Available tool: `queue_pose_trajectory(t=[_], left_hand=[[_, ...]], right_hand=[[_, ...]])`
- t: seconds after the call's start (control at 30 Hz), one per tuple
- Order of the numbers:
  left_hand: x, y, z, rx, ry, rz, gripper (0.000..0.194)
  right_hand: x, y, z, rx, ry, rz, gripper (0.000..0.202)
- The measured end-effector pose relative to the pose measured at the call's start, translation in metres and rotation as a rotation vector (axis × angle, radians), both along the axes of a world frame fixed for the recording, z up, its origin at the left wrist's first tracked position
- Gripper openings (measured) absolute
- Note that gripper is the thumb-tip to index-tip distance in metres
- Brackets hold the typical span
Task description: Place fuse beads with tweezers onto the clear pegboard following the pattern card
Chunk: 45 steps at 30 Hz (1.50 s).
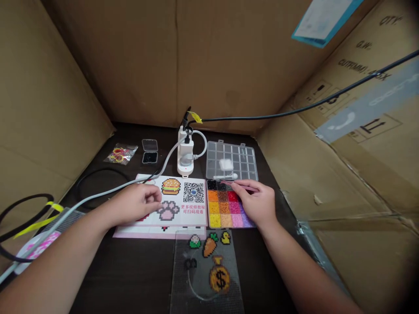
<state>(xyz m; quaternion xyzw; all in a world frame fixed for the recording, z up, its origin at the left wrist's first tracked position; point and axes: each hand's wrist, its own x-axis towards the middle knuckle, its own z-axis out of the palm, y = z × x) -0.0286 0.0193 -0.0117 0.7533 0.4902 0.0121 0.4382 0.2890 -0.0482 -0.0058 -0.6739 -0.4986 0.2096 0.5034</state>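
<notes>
My right hand (257, 200) is closed around pink tweezers (252, 188), whose tips reach over the dark compartments at the back of the bead box (218, 207). That box holds small fuse beads sorted by colour. Lying on the printed pattern sheet (196, 218), my left hand (144, 201) has its fingers curled in, with nothing visible between them. The sheet shows a burger, a paw and a QR code. Nearer to me lies a clear pegboard (183, 283) bearing a bead money bag (219, 279), a carrot (210, 246), a duck (225, 237), a green-and-white figure (195, 241) and a small black outline (190, 263).
The box's transparent lid (242, 159) lies open behind it, with a white piece (225, 164) on it. A white power strip (185, 161) stands mid-table, its grey cable (108, 192) crossing leftward over my left forearm. A small black-bead case (149, 157) and bagged rings (120, 154) lie back left. Cardboard walls surround the table.
</notes>
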Motion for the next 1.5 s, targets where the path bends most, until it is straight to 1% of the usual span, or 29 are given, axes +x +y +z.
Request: queue_pose_trajectory(t=[0.13,0.3,0.43,0.7,0.97,1.13,1.3,1.5], left_hand=[[0.001,0.001,-0.001,-0.010,-0.007,-0.001,0.026],[0.000,0.001,-0.002,-0.018,0.003,0.003,0.026],[-0.001,0.001,-0.003,-0.015,0.005,0.009,0.026],[-0.002,0.001,-0.005,-0.029,0.007,0.001,0.027],[-0.002,0.001,-0.003,-0.012,0.021,-0.003,0.026],[-0.002,0.000,-0.003,-0.007,0.020,-0.002,0.025],[-0.002,0.000,-0.004,-0.011,0.010,-0.002,0.027],[-0.002,0.000,-0.002,-0.016,0.019,-0.001,0.027]], right_hand=[[-0.008,0.000,0.000,-0.014,0.018,0.047,0.012],[-0.015,0.002,-0.001,-0.041,0.040,0.080,0.010],[-0.015,0.003,-0.002,-0.057,0.051,0.092,0.008],[-0.012,0.003,-0.003,-0.021,0.061,0.052,0.009],[-0.017,0.005,-0.001,-0.065,0.066,0.122,0.006],[-0.015,0.004,0.001,-0.036,0.065,0.087,0.006],[-0.011,0.002,-0.002,-0.022,0.069,0.028,0.008],[-0.009,-0.001,-0.003,-0.029,0.071,-0.005,0.010]])
